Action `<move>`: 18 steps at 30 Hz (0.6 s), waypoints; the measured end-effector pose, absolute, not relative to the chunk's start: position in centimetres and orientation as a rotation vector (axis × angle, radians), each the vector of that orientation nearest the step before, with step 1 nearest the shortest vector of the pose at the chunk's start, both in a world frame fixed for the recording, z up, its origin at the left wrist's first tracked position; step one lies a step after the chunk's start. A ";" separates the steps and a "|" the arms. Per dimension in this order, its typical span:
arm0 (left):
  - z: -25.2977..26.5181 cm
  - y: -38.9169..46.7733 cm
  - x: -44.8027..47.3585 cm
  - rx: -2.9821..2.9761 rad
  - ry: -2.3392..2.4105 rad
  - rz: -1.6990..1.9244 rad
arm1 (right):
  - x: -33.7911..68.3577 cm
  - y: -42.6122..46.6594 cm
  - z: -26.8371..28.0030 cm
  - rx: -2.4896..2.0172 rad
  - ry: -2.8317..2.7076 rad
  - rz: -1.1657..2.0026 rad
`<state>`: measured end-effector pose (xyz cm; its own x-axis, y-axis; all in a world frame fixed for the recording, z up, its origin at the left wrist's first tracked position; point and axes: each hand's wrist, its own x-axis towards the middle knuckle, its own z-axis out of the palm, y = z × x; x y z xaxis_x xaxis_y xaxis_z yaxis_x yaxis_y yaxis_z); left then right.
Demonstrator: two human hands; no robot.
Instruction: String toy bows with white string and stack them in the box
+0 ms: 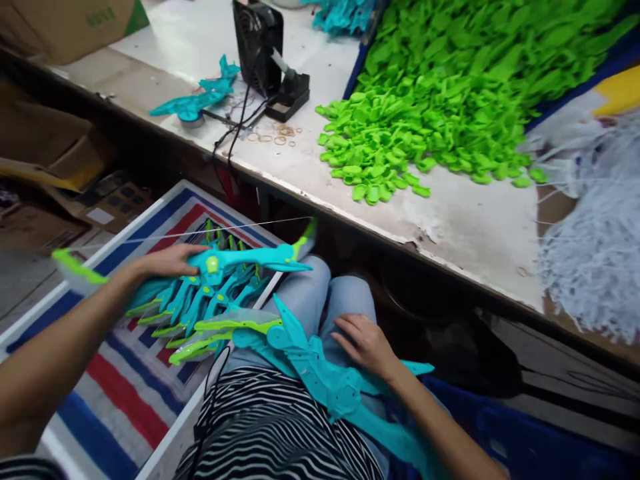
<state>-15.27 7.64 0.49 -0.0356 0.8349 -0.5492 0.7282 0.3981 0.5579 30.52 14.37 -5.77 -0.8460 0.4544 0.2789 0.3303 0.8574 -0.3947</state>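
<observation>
My left hand (170,260) is closed around the grip of a teal toy bow (250,257) with lime-green tips and a thin white string stretched across. This bow is over a row of similar bows (193,303) in a white-rimmed crate (117,393). Fingers extended, my right hand (367,339) lies on my jeans near the knee and holds nothing. Across my lap are more teal bow parts (320,377), some with green limb ends (225,327); my right forearm passes over them.
The workbench (480,233) carries a heap of lime-green plastic parts (425,127), a black fan (260,50), a soldering-iron stand (290,97), rubber bands (283,133) and a teal piece (200,97). White strings (595,233) hang at the right. Cardboard boxes (50,127) stand left.
</observation>
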 end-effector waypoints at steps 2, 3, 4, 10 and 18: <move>-1.8 2.1 -17.9 1.150 1.850 0.297 | 30.4 14.3 -6.1 -0.610 -2.735 0.567; -3.2 -0.5 -18.4 1.057 1.874 0.360 | 30.3 14.3 -6.2 -0.631 -2.761 0.624; -4.9 -2.8 -18.4 0.977 1.893 0.383 | 30.1 14.2 -6.2 -0.653 -2.782 0.691; -17.0 -8.3 -12.9 0.676 1.982 0.491 | 29.4 13.4 -4.9 -0.980 -2.829 1.219; -28.3 -5.7 -9.5 0.464 2.041 0.459 | 28.6 12.3 -1.7 -1.324 -2.866 1.638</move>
